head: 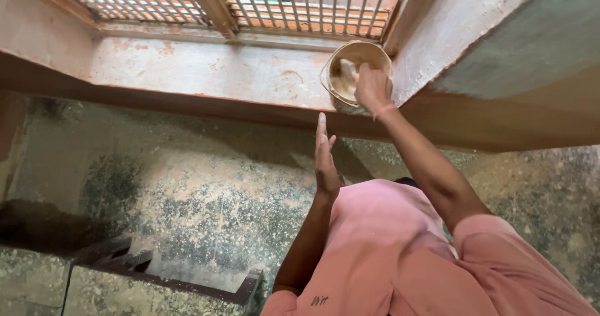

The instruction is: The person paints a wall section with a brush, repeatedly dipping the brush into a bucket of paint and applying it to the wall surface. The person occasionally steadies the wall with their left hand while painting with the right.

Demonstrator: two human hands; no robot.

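Here right hand inside bucket, mouth up; left hand flat, empty.

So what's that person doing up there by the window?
A person in a pink shirt is reaching up with the right hand into a small round bucket that sits on the window ledge, in the corner next to the wall. The bucket holds something pale and pasty, and the fingers are down inside it. The left hand is held up flat and empty, just below the ledge. Bars cover the window above.
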